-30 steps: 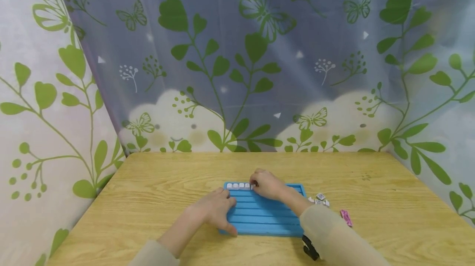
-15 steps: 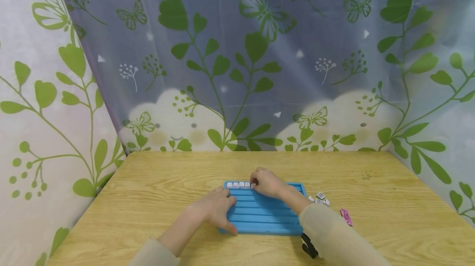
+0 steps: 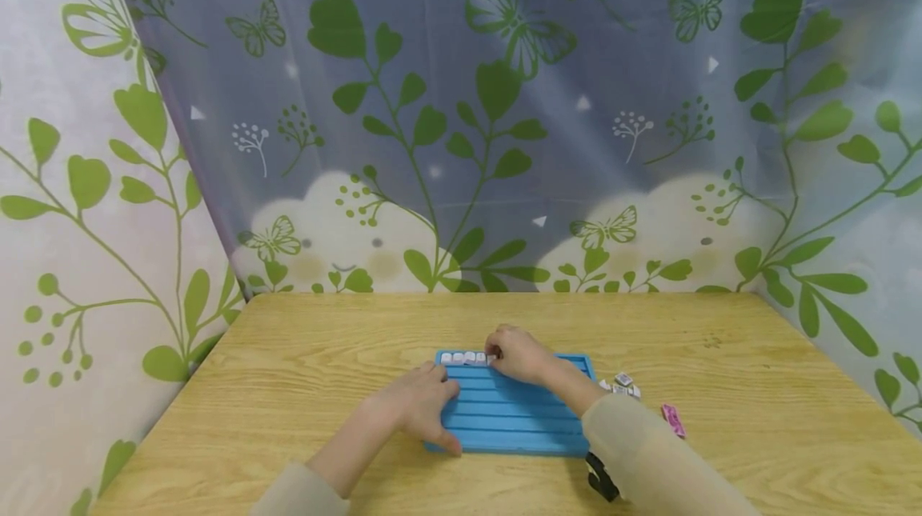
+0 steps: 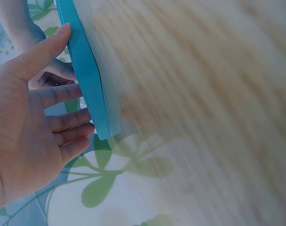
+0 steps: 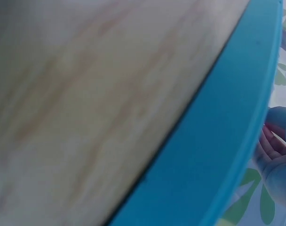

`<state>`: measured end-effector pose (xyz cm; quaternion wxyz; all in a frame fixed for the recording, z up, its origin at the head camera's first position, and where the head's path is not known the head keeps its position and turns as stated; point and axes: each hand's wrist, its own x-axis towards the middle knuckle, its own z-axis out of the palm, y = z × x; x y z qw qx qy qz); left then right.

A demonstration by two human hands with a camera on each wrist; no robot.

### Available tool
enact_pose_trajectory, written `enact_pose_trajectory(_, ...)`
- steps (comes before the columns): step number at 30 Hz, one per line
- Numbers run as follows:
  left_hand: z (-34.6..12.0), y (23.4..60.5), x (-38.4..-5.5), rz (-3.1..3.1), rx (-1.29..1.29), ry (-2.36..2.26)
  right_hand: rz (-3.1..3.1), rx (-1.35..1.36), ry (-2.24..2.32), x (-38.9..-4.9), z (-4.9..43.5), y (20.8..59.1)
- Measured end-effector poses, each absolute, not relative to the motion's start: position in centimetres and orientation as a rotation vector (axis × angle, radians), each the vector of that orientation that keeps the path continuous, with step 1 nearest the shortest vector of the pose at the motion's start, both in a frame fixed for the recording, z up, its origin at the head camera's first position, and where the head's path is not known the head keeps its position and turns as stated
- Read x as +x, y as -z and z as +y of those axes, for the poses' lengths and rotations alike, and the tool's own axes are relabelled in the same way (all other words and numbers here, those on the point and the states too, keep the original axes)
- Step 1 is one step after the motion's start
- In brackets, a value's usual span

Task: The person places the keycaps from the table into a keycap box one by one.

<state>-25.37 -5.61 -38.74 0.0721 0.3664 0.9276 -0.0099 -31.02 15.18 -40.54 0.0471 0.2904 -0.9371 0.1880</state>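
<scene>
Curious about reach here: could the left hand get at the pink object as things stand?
Probably not easily: the left hand rests against the left edge of the blue tray, with the tray and right sleeve between it and the pink object.

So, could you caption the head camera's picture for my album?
Left hand against a blue grooved tray, right hand beside a row of white tiles along its far edge.
</scene>
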Motion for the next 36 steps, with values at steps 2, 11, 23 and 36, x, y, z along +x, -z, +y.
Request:
enact_pose_trajectory(2, -5.6, 38.7, -25.4, 2.788, 1.099, 0.03, -2.862, 0.878, -0.579, -31.0, 15.2, 40.6)
enact_pose_trajectory(11, -5.6, 38.7, -25.3, 2.793, 1.086, 0.03, -2.842, 0.895, -0.563, -31.0, 15.4, 40.5)
enact_pose_trajectory(23, -5.5, 38.7, -25.3, 2.789, 1.074, 0.036, -2.84, 0.915, -0.506, -31.0, 15.2, 40.1)
enact_pose_trajectory(36, -5.6, 38.6, -25.4, 2.775, 1.097, 0.058, -2.788, 1.119, -0.286, -31.4, 12.8, 38.9)
